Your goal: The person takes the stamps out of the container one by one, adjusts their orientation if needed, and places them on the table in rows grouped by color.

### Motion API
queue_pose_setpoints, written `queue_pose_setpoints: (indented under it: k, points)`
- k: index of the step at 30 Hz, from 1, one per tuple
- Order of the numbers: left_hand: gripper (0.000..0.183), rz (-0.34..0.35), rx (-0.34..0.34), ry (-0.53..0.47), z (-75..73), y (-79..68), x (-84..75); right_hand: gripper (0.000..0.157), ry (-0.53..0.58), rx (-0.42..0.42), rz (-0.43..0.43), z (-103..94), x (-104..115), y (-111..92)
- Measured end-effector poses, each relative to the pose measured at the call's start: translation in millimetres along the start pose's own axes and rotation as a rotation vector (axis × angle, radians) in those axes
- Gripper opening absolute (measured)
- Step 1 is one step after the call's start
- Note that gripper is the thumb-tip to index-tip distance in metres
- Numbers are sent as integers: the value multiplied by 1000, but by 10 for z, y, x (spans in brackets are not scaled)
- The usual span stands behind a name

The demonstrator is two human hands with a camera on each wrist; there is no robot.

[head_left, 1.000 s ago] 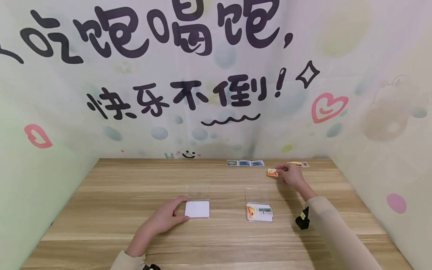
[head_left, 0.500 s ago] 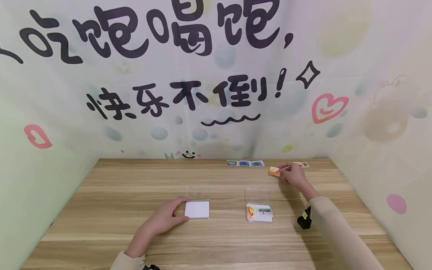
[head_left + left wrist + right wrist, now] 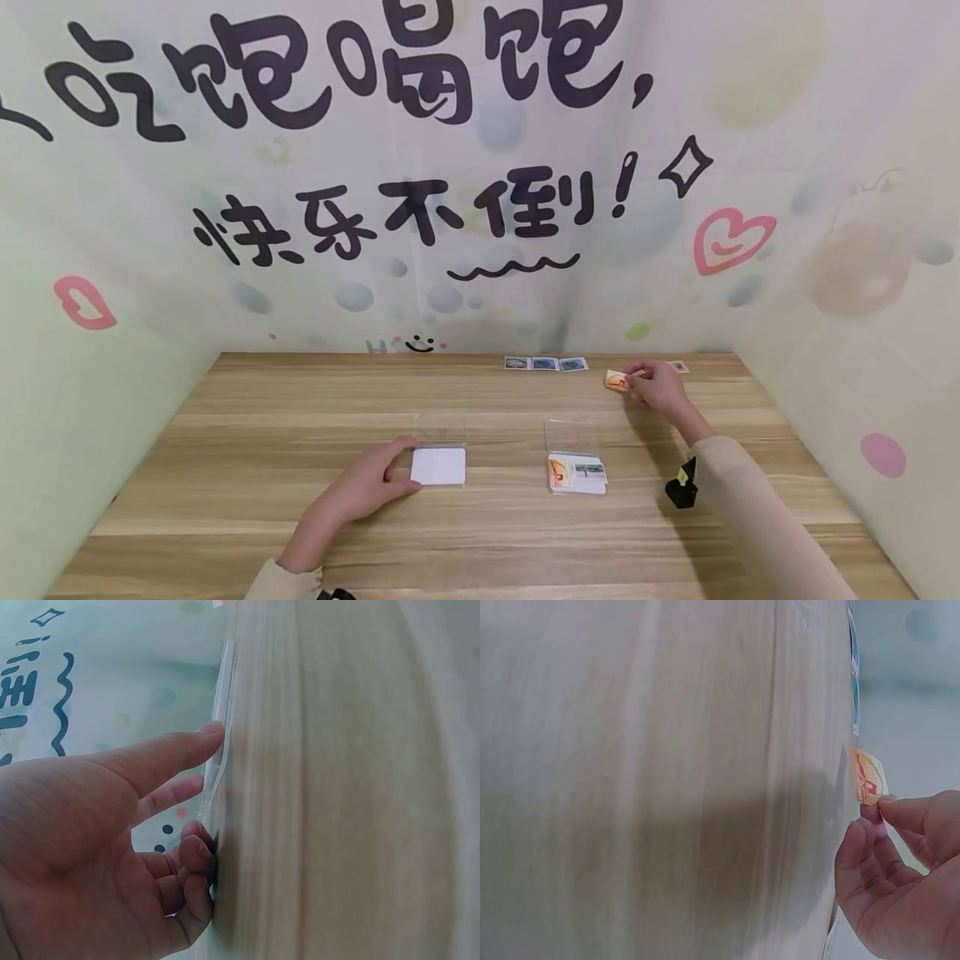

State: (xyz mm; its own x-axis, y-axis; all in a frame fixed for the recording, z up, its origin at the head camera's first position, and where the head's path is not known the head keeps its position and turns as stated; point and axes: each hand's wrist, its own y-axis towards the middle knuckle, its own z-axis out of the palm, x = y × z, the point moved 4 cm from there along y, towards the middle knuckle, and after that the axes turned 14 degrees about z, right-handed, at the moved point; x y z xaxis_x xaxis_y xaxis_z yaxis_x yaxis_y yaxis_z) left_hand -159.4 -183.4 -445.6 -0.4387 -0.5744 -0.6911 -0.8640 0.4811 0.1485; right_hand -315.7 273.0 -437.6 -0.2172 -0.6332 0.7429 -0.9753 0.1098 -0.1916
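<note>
My right hand [image 3: 662, 389] pinches a small orange-and-yellow card [image 3: 617, 381] between thumb and fingertips, close over the back right of the table. In the right wrist view the card [image 3: 869, 778] stands tilted, its printed face showing. My left hand [image 3: 367, 479] holds the clear plastic case [image 3: 438, 465] with white card backs up, thumb on the near edge and index finger on the far edge. The left wrist view shows the thumb against the case's side [image 3: 223, 697], the other fingers curled near the tabletop. Another open case [image 3: 576, 473] holds face-up cards.
Three blue-and-green picture cards [image 3: 545, 363] lie in a row at the table's back edge. To their right, a card [image 3: 678, 367] shows partly behind my right hand. A printed cloth [image 3: 337, 308] hangs behind the wooden table [image 3: 300, 392].
My right hand has moved slightly right with the orange card, covering more of the cards behind it. The left hand stays at its case.
</note>
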Motion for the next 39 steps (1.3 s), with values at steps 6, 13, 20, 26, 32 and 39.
queue_pose_setpoints:
  k: [6, 13, 20, 26, 32, 39]
  points:
    - [56, 7, 3, 7, -4, -2, 7, 22, -20, 4, 12, -6, -31, 24]
    - [56, -4, 5, 1, -4, -3, 1, 24, -13, -10, 19, -51, -32, 21]
    - [56, 4, 4, 12, -5, 1, -1, 26, -28, -12, 45, -62, -42, 48]
    - [55, 15, 8, 12, -8, -2, -1, 24, -38, -26, 10, -83, -60, 90]
    - [56, 10, 12, 6, -8, -5, 3, 22, -29, -28, 4, -115, -75, 111]
    - [56, 9, 10, 8, -6, -7, 7, 24, -3, -27, 13, -159, -109, 140]
